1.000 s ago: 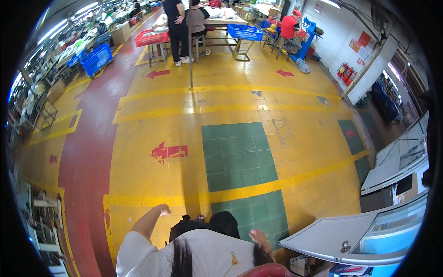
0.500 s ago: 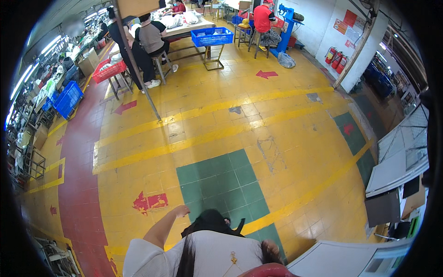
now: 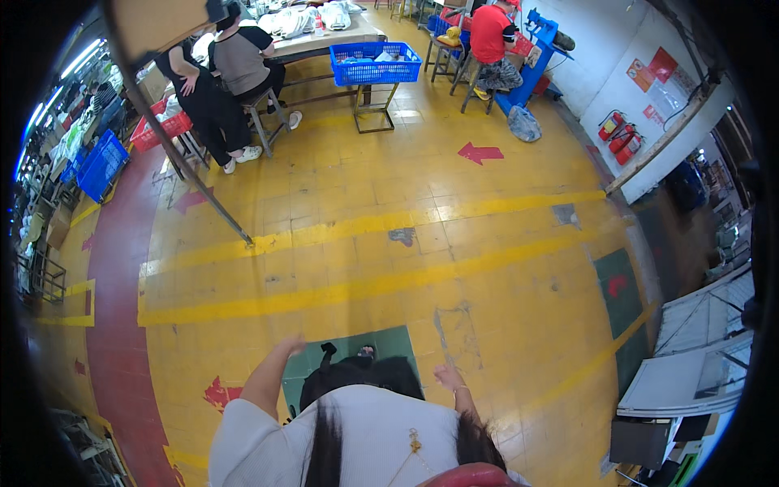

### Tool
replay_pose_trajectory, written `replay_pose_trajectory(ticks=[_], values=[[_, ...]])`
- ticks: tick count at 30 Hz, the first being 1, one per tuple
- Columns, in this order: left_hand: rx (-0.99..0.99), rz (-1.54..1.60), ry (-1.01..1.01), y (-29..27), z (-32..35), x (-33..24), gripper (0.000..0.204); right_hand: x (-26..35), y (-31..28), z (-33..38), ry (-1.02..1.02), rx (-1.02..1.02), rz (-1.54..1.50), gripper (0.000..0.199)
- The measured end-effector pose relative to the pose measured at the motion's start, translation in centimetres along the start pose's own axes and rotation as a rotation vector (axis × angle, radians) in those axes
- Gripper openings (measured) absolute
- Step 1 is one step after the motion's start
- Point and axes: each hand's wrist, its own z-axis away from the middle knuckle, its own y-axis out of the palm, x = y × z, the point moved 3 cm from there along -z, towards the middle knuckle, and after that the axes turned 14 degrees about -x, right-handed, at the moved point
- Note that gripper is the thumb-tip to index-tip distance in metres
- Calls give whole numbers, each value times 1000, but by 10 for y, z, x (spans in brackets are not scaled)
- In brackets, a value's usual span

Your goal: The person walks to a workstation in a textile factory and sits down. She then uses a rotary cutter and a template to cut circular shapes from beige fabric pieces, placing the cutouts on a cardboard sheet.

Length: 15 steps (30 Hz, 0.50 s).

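Note:
My left hand (image 3: 292, 344) hangs out in front of my left side, over the yellow floor by the edge of a green floor patch (image 3: 389, 341). It is smeared by motion, so its fingers do not show clearly; I see nothing in it. My right hand (image 3: 448, 377) is out to my right above the yellow tiles, a thin bracelet at its wrist. Its fingers look loosely apart, with nothing in them. Neither hand touches anything. Below me, one of my feet (image 3: 367, 351) shows on the green patch.
A slanted metal pole (image 3: 191, 174) stands ahead left, near two people at a worktable (image 3: 357, 32). A blue crate (image 3: 375, 73) rests on a stand. A person in red sits by a blue machine (image 3: 531, 61). Fire extinguishers (image 3: 621, 138) hang right; white cabinets (image 3: 690, 373) stand nearer.
I have moved forward: the pole, crate and people appear nearer, and the green patch has slid down beneath me. My right hand has swung out into clear view; my left has shifted leftward.

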Motion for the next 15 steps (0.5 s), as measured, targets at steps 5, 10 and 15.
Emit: replay_pose_trajectory(ticks=[5,10,15], values=[[-98,-68,292,-132,-196,-186,40,36,-20,-41,183,103,74,23],[-118,146,225,-173,-347,-311,44,53,-88,-156,379,5,16,23],[231,-171,241,-145,-408,-287,33,115,-171,-348,286,7,69,24]])
